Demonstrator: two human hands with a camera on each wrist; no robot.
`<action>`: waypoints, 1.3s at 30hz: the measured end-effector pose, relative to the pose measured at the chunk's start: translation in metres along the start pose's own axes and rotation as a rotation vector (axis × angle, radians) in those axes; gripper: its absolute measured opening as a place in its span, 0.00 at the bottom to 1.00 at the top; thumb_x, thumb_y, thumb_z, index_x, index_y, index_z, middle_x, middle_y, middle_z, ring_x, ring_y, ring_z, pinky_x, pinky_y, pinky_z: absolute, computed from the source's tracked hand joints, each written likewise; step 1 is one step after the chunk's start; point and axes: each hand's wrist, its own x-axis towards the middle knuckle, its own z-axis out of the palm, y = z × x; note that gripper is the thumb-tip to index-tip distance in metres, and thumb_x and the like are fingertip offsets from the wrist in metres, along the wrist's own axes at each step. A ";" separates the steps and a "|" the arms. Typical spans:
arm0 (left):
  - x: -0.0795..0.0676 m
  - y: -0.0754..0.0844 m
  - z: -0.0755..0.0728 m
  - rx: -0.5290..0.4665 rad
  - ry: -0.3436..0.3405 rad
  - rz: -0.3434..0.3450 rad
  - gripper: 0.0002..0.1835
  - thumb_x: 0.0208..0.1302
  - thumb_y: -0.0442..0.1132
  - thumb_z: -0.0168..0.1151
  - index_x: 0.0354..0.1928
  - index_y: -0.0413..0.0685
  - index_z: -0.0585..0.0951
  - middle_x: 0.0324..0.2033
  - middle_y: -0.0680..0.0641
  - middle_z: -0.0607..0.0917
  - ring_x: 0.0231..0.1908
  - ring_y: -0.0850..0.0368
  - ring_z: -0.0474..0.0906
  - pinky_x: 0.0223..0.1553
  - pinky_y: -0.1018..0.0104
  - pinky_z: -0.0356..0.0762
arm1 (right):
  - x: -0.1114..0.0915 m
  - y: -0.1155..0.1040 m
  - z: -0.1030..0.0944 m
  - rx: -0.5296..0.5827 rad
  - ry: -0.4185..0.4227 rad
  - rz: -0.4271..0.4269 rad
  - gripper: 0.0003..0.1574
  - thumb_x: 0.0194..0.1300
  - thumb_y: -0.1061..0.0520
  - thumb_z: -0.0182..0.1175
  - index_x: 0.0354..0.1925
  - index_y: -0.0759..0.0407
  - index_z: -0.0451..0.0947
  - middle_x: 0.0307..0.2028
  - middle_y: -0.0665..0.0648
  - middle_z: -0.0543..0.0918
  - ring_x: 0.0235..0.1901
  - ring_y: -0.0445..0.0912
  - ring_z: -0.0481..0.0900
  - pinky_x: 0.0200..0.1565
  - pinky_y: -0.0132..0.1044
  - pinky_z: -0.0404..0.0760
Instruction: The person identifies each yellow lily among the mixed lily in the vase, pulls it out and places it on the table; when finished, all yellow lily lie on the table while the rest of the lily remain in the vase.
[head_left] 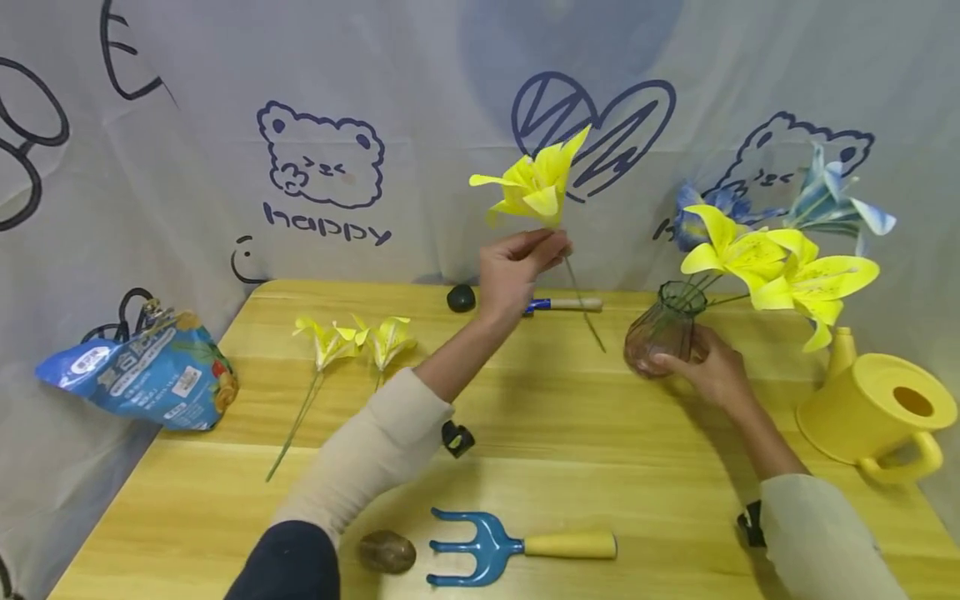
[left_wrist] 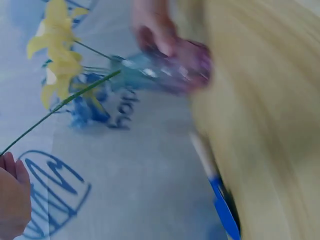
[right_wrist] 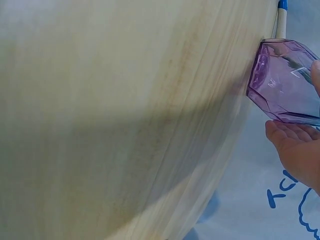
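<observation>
My left hand (head_left: 517, 271) pinches a yellow artificial lily (head_left: 542, 185) just below its bloom, above the back of the table. The lily's green stem (left_wrist: 62, 104) slants down toward the vase and overlaps its mouth in the left wrist view. With thumb and fingers, my right hand (head_left: 712, 368) holds the faceted glass vase (head_left: 654, 333) low on its body. This vase is purple-pink at the base (right_wrist: 282, 82) and bluish-green near the mouth. Yellow lilies (head_left: 780, 267) and blue flowers (head_left: 836, 200) lean out of it to the right.
Two yellow lilies (head_left: 321, 354) lie at left beside a blue bag (head_left: 168, 375). Nearest me are a blue hand fork (head_left: 487, 546) and a brown stone (head_left: 387, 552). A dark stone (head_left: 461, 297) and a blue-ended tool (head_left: 566, 305) lie at the back; a yellow watering can (head_left: 862, 412) stands right.
</observation>
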 end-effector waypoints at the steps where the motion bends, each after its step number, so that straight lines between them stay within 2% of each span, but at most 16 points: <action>1: -0.004 0.002 -0.011 0.042 -0.016 -0.005 0.12 0.51 0.33 0.63 0.34 0.29 0.81 0.27 0.41 0.83 0.29 0.51 0.81 0.35 0.59 0.77 | 0.000 0.000 0.000 -0.001 0.003 -0.003 0.49 0.51 0.39 0.61 0.60 0.67 0.57 0.54 0.72 0.68 0.51 0.65 0.66 0.48 0.56 0.66; 6: -0.017 0.001 -0.067 0.287 -0.115 -0.090 0.12 0.53 0.37 0.63 0.34 0.33 0.82 0.28 0.40 0.83 0.29 0.51 0.80 0.33 0.57 0.78 | 0.000 0.000 0.001 -0.003 0.021 -0.024 0.47 0.51 0.40 0.61 0.60 0.66 0.58 0.53 0.70 0.69 0.50 0.64 0.67 0.48 0.55 0.67; 10: -0.029 -0.009 -0.102 0.503 -0.172 -0.191 0.12 0.53 0.39 0.62 0.33 0.35 0.82 0.26 0.40 0.83 0.27 0.52 0.80 0.31 0.60 0.78 | -0.002 0.000 -0.001 0.008 0.007 -0.018 0.47 0.51 0.41 0.62 0.60 0.66 0.58 0.53 0.70 0.69 0.51 0.64 0.66 0.48 0.56 0.66; 12: -0.035 -0.014 -0.116 0.615 -0.185 -0.240 0.10 0.54 0.39 0.62 0.32 0.37 0.83 0.24 0.42 0.83 0.25 0.54 0.80 0.30 0.64 0.78 | -0.003 0.000 -0.002 0.005 0.005 -0.013 0.46 0.51 0.41 0.62 0.59 0.66 0.59 0.53 0.70 0.69 0.51 0.64 0.67 0.48 0.56 0.67; 17: -0.049 -0.025 -0.142 0.881 -0.249 -0.279 0.08 0.54 0.37 0.63 0.23 0.41 0.84 0.17 0.45 0.82 0.20 0.54 0.80 0.22 0.68 0.77 | -0.005 0.002 -0.005 -0.006 0.005 -0.004 0.46 0.51 0.41 0.62 0.59 0.66 0.59 0.53 0.70 0.68 0.51 0.64 0.66 0.47 0.56 0.67; 22: -0.061 -0.027 -0.160 1.097 -0.336 -0.271 0.12 0.54 0.36 0.62 0.16 0.41 0.83 0.12 0.47 0.80 0.13 0.56 0.77 0.19 0.69 0.75 | -0.001 0.001 -0.002 -0.003 -0.023 0.005 0.47 0.51 0.40 0.61 0.60 0.65 0.58 0.54 0.70 0.67 0.52 0.64 0.66 0.47 0.56 0.67; 26: -0.064 -0.031 -0.170 1.215 -0.352 -0.286 0.14 0.53 0.36 0.63 0.13 0.39 0.82 0.09 0.49 0.78 0.09 0.59 0.73 0.17 0.70 0.73 | 0.003 0.000 0.001 0.007 -0.024 0.000 0.48 0.51 0.40 0.61 0.61 0.65 0.57 0.54 0.71 0.67 0.52 0.64 0.66 0.48 0.56 0.67; 28: -0.063 -0.033 -0.173 1.247 -0.359 -0.328 0.14 0.53 0.35 0.63 0.12 0.38 0.81 0.07 0.49 0.77 0.08 0.58 0.73 0.15 0.71 0.72 | 0.003 0.000 0.001 0.024 -0.023 -0.002 0.48 0.51 0.41 0.62 0.61 0.65 0.57 0.54 0.71 0.67 0.52 0.64 0.66 0.48 0.56 0.66; 31: -0.064 -0.038 -0.177 1.282 -0.391 -0.382 0.16 0.53 0.36 0.63 0.10 0.38 0.80 0.06 0.49 0.76 0.08 0.55 0.74 0.18 0.71 0.74 | 0.003 0.000 0.003 0.042 -0.023 -0.010 0.48 0.51 0.41 0.62 0.61 0.66 0.57 0.54 0.70 0.67 0.52 0.64 0.66 0.48 0.55 0.66; 34: -0.064 -0.039 -0.177 1.304 -0.425 -0.395 0.17 0.54 0.37 0.62 0.09 0.39 0.80 0.04 0.49 0.75 0.08 0.55 0.73 0.17 0.72 0.74 | 0.002 0.000 0.003 0.037 -0.020 0.002 0.49 0.50 0.41 0.62 0.61 0.66 0.57 0.54 0.71 0.67 0.52 0.64 0.66 0.48 0.55 0.66; 39: -0.063 -0.036 -0.173 1.320 -0.428 -0.400 0.20 0.55 0.39 0.61 0.08 0.39 0.79 0.03 0.50 0.74 0.06 0.57 0.72 0.06 0.76 0.61 | 0.000 0.000 0.000 0.021 -0.030 0.025 0.51 0.51 0.39 0.61 0.62 0.67 0.54 0.55 0.72 0.65 0.53 0.65 0.64 0.49 0.55 0.66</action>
